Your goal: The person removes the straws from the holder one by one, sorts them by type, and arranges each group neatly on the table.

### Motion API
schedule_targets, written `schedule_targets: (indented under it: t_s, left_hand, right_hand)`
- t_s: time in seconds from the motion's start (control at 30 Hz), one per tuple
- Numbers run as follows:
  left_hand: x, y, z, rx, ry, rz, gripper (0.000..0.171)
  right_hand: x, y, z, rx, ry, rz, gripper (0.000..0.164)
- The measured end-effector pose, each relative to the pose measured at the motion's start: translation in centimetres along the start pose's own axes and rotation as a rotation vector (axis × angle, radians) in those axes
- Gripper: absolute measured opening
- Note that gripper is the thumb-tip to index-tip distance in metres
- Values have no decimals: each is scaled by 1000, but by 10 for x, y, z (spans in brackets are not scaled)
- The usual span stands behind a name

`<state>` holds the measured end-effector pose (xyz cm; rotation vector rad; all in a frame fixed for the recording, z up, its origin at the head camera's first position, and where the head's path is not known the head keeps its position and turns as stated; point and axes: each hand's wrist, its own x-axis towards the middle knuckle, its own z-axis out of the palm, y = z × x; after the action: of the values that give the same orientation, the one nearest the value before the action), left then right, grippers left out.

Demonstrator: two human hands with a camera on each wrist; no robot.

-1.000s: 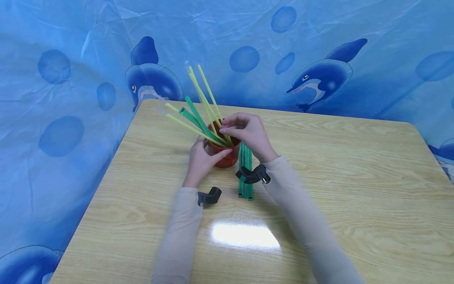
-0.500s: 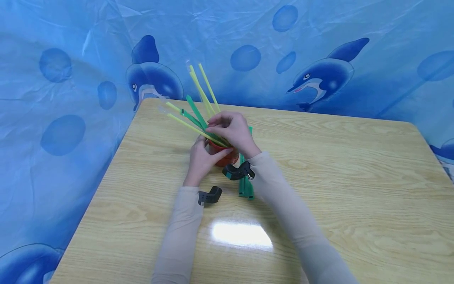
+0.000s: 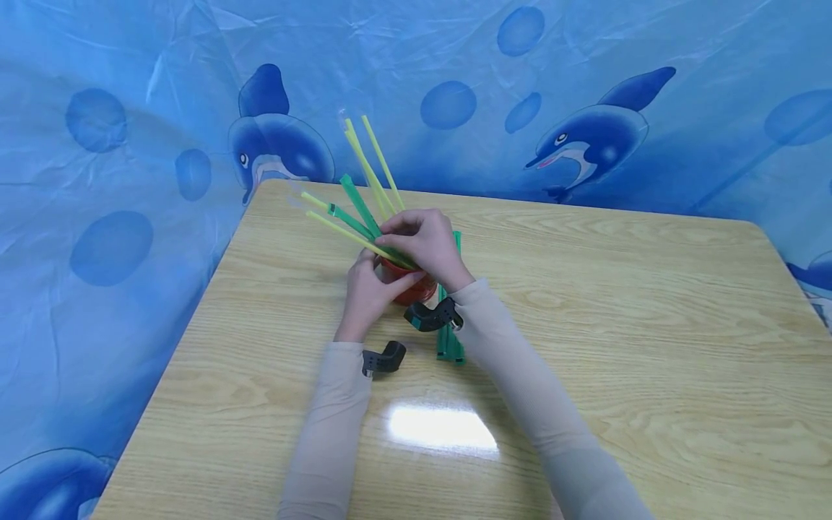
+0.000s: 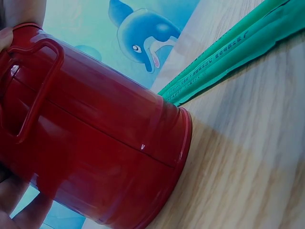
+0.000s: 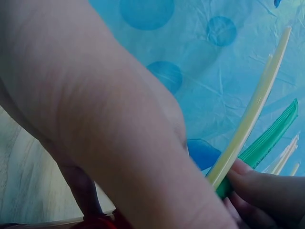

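Over the last second, the right hand (image 3: 424, 238) has been shifted leftward across the mouth of the red pot (image 4: 105, 133), away from its right-hand side; in the last half second almost nothing has moved. Its thumb and forefinger now appear to be clamped on one of the green packets (image 3: 361, 203) leaning in the pot, though the contact is partly hidden. The pot, set towards the counter's (image 3: 617, 325) far left corner, is gripped around its side by the left hand (image 3: 367, 292). Yellow straws (image 3: 378, 152) are fanned towards the far edge. Attention is judged to be on the pot's contents, since the loose packets (image 3: 451, 348) beside it are left untouched.
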<state>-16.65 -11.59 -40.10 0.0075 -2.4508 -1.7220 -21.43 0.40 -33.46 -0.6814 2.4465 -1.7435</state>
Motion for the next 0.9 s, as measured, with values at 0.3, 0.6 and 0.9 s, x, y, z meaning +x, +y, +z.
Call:
schedule_targets:
  t_s: [0.3, 0.6, 0.9]
  left_hand:
    - [0, 1, 0, -5, -5, 15, 67]
    - [-3, 0, -2, -16, 2, 17, 68]
    - [-2, 1, 0, -27, -4, 21, 70]
  right_hand:
    - [0, 1, 0, 21, 28, -23, 13]
    - [-5, -3, -1, 89, 75, -32, 15]
    - [-10, -12, -8, 221, 120, -52, 13]
